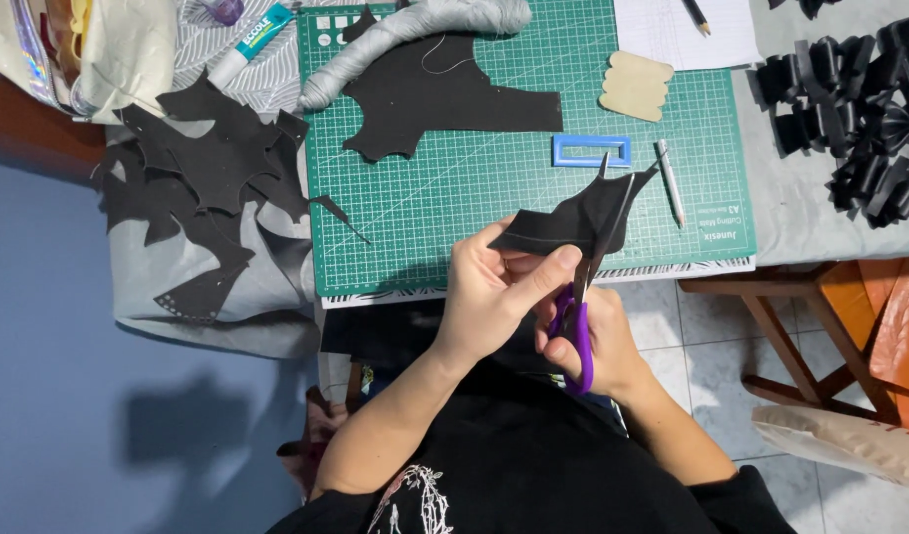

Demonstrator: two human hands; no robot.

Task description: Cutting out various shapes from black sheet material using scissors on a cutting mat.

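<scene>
The left hand, at lower centre of the frame, pinches a black fabric piece between thumb and fingers, holding it in the air just below the lower edge of the green cutting mat. The right hand, just right of the left, has its fingers closed through the handles of the purple scissors. The blades point upward across the fabric piece; the blade opening is narrow, and how far they bite into the fabric cannot be told.

Progress, judged from the layout: the held piece already has pointed, shaped edges at its upper right, so cutting appears partly done, with trimming in hand along the blade line. A larger black cut shape lies flat on the mat at upper centre. A heap of black offcuts lies on the grey cloth at the left of the frame, which suggests several cuts are complete. How many pieces remain cannot be told.

Containers: none holding work pieces is visible. A pale bag sits at upper left; its contents are not visible.

Other items: a blue rectangular frame and a pen-like tool lie on the mat at right. A glue stick lies at upper left. Black clips are massed at upper right.
</scene>
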